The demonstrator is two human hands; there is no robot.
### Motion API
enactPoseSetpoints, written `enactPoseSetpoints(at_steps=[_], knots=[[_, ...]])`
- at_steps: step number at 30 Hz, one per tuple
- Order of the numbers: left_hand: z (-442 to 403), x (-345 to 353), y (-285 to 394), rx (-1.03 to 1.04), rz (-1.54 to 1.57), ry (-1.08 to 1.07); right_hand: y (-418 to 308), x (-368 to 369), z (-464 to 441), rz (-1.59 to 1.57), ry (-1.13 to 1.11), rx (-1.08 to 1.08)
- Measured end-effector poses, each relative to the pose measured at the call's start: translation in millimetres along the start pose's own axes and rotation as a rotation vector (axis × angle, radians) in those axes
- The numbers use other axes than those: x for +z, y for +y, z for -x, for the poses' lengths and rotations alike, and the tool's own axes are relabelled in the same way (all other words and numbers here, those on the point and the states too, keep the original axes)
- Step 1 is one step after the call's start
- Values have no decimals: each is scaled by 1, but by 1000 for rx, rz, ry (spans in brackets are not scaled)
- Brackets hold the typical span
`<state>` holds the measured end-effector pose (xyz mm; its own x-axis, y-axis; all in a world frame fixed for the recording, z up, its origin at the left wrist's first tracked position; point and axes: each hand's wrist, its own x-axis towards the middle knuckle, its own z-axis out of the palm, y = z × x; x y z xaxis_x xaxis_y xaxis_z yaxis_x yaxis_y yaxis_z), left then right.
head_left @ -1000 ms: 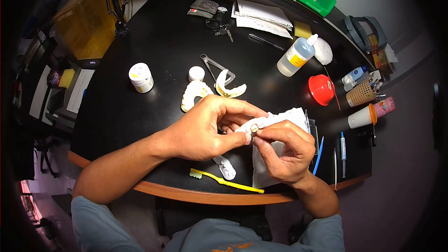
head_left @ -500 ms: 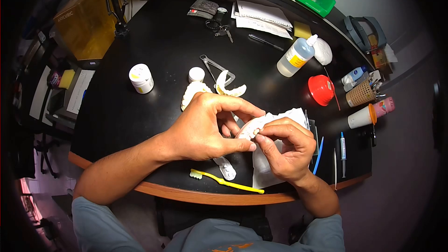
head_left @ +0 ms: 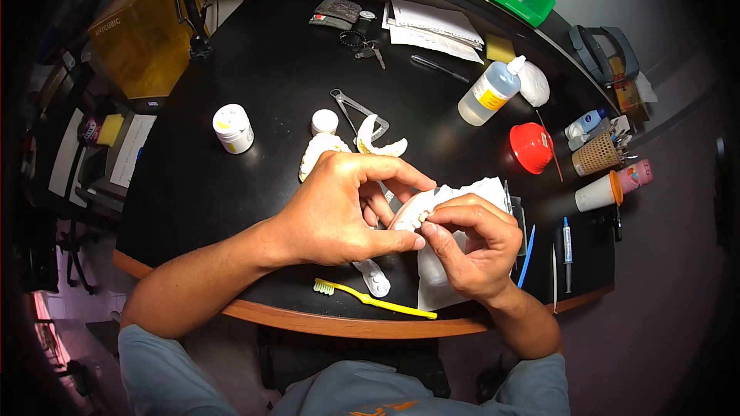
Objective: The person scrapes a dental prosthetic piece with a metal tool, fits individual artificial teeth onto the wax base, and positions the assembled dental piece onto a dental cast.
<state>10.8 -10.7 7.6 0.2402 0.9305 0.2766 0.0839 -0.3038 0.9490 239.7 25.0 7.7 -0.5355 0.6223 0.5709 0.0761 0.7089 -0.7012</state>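
My left hand point(head_left: 327, 208) is closed round a white dental cast point(head_left: 407, 213), thumb on the near side and fingers on the far side. At the cast's right part, my right hand point(head_left: 479, 250) pinches a small tooth-coloured piece point(head_left: 423, 217), like a crown, against the row of teeth. Whether it is seated there I cannot tell. Behind my left hand lie another dental cast point(head_left: 321, 151), partly hidden, and a curved cream-coloured arch point(head_left: 383, 146). A white tooth-shaped piece point(head_left: 375, 280) lies below the hands. White tissue point(head_left: 434, 285) spreads under my right hand.
A yellow toothbrush point(head_left: 378, 302) lies near the front edge. Calipers point(head_left: 354, 108), a white jar point(head_left: 233, 129) and a small white lid point(head_left: 324, 122) stand farther back. To the right are a liquid bottle point(head_left: 487, 96), a red bowl point(head_left: 529, 149) and a syringe point(head_left: 568, 254).
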Motion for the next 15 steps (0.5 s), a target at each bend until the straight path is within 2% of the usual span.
enactPoseSetpoints(at_steps=[1, 4, 7, 11, 15], knots=[[0, 0, 0, 4, -10, 10, 0, 0, 1, -50, 0, 43], [0, 2, 2, 202, -232, 86, 4, 1, 4, -222, -14, 183], [0, 6, 0, 319, -290, 127, 2, 3, 5, -360, -17, 312], [1, 5, -2, 254, -267, 109, -2, 4, 5, -418, -14, 397], [1, 5, -1, 173, -197, 83, -2, 1, 5, -392, -27, 391]])
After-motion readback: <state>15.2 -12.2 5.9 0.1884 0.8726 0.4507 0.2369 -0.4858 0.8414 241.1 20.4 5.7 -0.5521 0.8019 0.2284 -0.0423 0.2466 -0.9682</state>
